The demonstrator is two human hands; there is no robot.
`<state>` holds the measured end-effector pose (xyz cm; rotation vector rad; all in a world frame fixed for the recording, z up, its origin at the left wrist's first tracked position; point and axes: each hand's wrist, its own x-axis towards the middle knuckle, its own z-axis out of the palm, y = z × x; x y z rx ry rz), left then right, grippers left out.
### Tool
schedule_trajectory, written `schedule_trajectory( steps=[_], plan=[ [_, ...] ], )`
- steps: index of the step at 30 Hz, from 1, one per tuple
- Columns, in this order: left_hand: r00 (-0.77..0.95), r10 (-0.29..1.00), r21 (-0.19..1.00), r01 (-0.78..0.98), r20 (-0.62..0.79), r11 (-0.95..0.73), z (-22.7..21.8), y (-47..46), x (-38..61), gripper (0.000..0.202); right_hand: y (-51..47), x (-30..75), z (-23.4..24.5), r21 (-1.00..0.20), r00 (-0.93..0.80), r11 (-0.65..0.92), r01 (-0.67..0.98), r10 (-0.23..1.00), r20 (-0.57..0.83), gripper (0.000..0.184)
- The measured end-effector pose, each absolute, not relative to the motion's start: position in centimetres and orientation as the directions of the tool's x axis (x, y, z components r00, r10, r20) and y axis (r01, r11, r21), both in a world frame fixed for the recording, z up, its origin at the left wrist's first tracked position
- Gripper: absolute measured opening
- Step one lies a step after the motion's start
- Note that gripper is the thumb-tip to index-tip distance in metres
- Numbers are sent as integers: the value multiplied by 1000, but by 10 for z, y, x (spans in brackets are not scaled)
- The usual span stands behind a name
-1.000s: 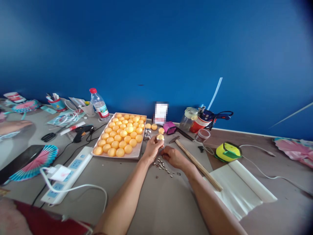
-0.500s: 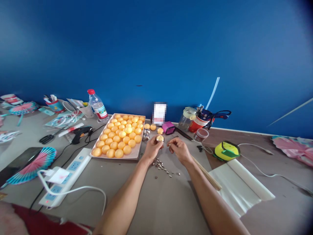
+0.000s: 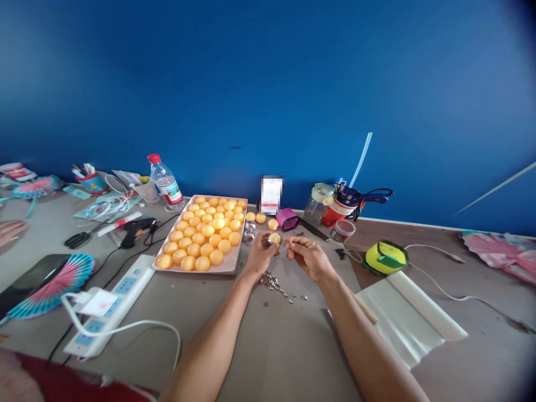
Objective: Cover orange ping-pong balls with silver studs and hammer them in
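- Left hand [image 3: 260, 254]: grip closed on a yellow ball [image 3: 274, 239], half hidden by fingers, just right of the tray [image 3: 233, 267].
- Right hand [image 3: 309, 255]: grip pinched beside it, perhaps on a stud; too small to tell.

Two bare forearms, left forearm [image 3: 218, 340] and right forearm [image 3: 368, 352], skin showing from near the elbow to the wrist. Left hand [image 3: 260, 254] and right hand [image 3: 309, 258] bare too. Fingers [image 3: 293, 241] slim; nails too small to make out. Red fabric [image 3: 62, 379] at the bottom-left edge is blurred, maybe the person's clothing, cannot tell.
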<state>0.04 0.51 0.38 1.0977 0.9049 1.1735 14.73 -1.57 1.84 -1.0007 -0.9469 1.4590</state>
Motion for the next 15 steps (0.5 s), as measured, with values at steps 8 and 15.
schedule_trajectory(
  steps=[8,15],
  plan=[
    [241,970,980,-196,14,35,8,4,0,42,-11,143,13,-989,54,-3,-145,999,-11,19],
    [277,960,979,-202,35,23,8,4,-1,45,-9,140,6,-997,48,53,52,997,55,12]
  ],
)
